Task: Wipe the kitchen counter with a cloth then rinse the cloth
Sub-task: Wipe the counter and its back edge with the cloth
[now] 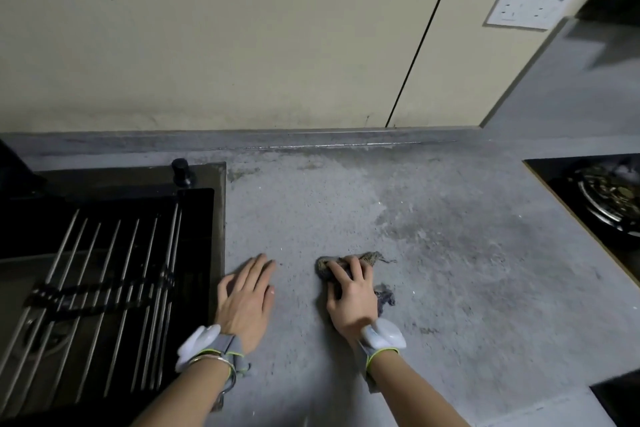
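Right grip [349, 291] curled on cloth [325, 269], pressing counter [433, 253]; left grip [246, 295] flat, fingers straight, beside sink [219, 218].

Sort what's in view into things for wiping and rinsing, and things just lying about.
For the job: cloth under the right hand; counter; sink for rinsing.
Not part of it: left hand resting flat; sink rack; wall socket; stove burner.
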A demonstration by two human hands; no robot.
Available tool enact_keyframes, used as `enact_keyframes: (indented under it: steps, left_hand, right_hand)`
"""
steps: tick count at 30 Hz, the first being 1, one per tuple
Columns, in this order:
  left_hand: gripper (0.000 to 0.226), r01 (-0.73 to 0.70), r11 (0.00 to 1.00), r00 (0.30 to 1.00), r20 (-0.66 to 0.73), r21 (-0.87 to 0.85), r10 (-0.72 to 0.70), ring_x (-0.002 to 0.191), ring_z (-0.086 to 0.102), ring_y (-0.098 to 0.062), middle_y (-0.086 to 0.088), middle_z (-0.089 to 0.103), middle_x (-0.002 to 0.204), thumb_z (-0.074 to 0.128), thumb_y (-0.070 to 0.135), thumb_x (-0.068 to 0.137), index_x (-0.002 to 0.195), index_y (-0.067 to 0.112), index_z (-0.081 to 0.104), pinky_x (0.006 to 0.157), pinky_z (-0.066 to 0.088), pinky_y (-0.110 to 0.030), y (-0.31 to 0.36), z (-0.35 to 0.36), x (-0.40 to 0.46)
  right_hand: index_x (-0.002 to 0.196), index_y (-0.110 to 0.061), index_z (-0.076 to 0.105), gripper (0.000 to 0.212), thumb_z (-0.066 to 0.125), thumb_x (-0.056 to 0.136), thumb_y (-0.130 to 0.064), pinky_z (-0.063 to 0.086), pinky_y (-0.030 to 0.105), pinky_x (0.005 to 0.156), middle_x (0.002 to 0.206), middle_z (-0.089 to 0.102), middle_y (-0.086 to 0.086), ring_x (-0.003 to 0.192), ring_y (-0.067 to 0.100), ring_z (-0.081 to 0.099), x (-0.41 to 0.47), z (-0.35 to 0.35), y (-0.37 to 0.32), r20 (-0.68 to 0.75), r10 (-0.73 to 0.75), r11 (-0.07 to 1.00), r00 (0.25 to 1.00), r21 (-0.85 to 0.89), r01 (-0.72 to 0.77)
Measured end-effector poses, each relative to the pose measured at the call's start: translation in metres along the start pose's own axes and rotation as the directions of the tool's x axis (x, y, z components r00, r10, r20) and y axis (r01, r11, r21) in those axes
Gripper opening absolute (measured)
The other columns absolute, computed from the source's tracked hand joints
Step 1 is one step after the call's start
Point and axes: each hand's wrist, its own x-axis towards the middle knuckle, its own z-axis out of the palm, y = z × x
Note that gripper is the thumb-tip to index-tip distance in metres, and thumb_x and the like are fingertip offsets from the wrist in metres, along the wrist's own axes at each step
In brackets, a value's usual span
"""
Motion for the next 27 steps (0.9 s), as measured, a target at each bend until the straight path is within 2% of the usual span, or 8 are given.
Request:
enact_keyframes:
  steps: [1, 3, 5, 8, 13, 19, 23, 27]
  left_hand:
    - [0.051, -0.004, 1.0, 1.0, -0.007, -0.007, 0.004, 0.116, 0.059, -0.011, 0.0, 0.064, 0.125, 0.028, 0.032, 0.09, 0.117, 0.015, 0.068, 0.088, 0.027, -0.031, 0.0, -0.002, 0.002]
    - [0.062, -0.002, 1.0, 0.999, 0.042, 0.006, 0.002, 0.114, 0.062, -0.016, -0.001, 0.064, 0.125, 0.013, 0.036, 0.1, 0.118, 0.012, 0.068, 0.09, 0.027, -0.033, -0.01, -0.003, 0.038]
    - [0.075, -0.043, 0.997, 0.999, 0.002, 0.058, 0.043, 0.114, 0.062, -0.019, -0.002, 0.064, 0.125, 0.0, 0.037, 0.101, 0.118, 0.01, 0.067, 0.093, 0.027, -0.035, -0.016, -0.005, 0.058]
    - [0.078, -0.061, 0.988, 0.997, -0.033, 0.139, 0.066, 0.113, 0.063, -0.019, -0.003, 0.065, 0.123, -0.004, 0.035, 0.101, 0.116, 0.009, 0.068, 0.094, 0.027, -0.037, -0.028, -0.006, 0.097]
    - [0.078, -0.099, 0.973, 0.987, -0.108, 0.207, 0.123, 0.102, 0.068, -0.015, -0.004, 0.071, 0.109, 0.001, 0.032, 0.102, 0.103, 0.007, 0.075, 0.097, 0.029, -0.037, -0.043, -0.002, 0.135]
    - [0.064, -0.165, 0.945, 0.943, -0.234, 0.284, 0.235, 0.097, 0.07, -0.022, -0.012, 0.072, 0.103, 0.017, 0.028, 0.102, 0.097, 0.001, 0.075, 0.097, 0.036, -0.035, -0.051, 0.014, 0.143]
    - [0.068, -0.177, 0.936, 0.941, -0.226, 0.306, 0.252, 0.095, 0.071, -0.023, -0.013, 0.073, 0.101, 0.014, 0.03, 0.103, 0.094, 0.001, 0.076, 0.097, 0.036, -0.035, -0.051, 0.012, 0.146]
    - [0.068, -0.182, 0.932, 0.94, -0.223, 0.313, 0.258, 0.093, 0.071, -0.022, -0.011, 0.074, 0.099, 0.015, 0.029, 0.103, 0.092, 0.002, 0.076, 0.097, 0.037, -0.034, -0.047, 0.01, 0.146]
  right_hand:
    - [0.117, -0.013, 0.063, 0.037, 0.059, 0.081, -0.009, 0.054, 0.043, 0.073, 0.124, 0.053, 0.017, 0.119, 0.04, 0.042, 0.003, -0.001, -0.001, 0.005, -0.006, 1.0, 1.0, -0.004, 0.006]
    - [0.123, -0.015, 0.059, 0.038, 0.055, 0.085, -0.013, 0.053, 0.041, 0.076, 0.129, 0.049, 0.013, 0.124, 0.037, 0.036, 0.043, 0.013, -0.003, 0.045, 0.005, 1.0, 0.999, -0.011, -0.004]
    - [0.127, -0.017, 0.056, 0.04, 0.05, 0.088, -0.016, 0.051, 0.04, 0.081, 0.132, 0.045, 0.01, 0.127, 0.034, 0.031, 0.069, 0.016, -0.007, 0.063, 0.003, 1.0, 0.998, -0.021, -0.001]
    - [0.131, -0.019, 0.052, 0.041, 0.047, 0.09, -0.019, 0.048, 0.041, 0.086, 0.136, 0.041, 0.009, 0.128, 0.033, 0.028, 0.119, 0.029, -0.015, 0.095, 0.002, 0.999, 0.995, -0.036, 0.002]
    - [0.133, -0.019, 0.048, 0.041, 0.045, 0.092, -0.02, 0.046, 0.042, 0.089, 0.139, 0.037, 0.008, 0.128, 0.034, 0.025, 0.194, 0.047, -0.027, 0.129, 0.001, 0.998, 0.992, -0.056, 0.007]
    - [0.134, -0.019, 0.047, 0.043, 0.045, 0.091, -0.019, 0.044, 0.044, 0.087, 0.141, 0.033, 0.01, 0.128, 0.035, 0.023, 0.265, 0.064, -0.04, 0.144, -0.015, 0.998, 0.989, -0.057, 0.024]
    - [0.136, -0.02, 0.044, 0.045, 0.045, 0.09, -0.019, 0.046, 0.044, 0.083, 0.145, 0.029, 0.01, 0.13, 0.035, 0.02, 0.299, 0.07, -0.048, 0.168, 0.0, 0.997, 0.986, -0.074, 0.013]
    - [0.137, -0.02, 0.041, 0.049, 0.048, 0.088, -0.02, 0.047, 0.046, 0.085, 0.145, 0.027, 0.008, 0.131, 0.036, 0.018, 0.3, 0.071, -0.043, 0.189, 0.005, 0.996, 0.982, -0.089, 0.012]
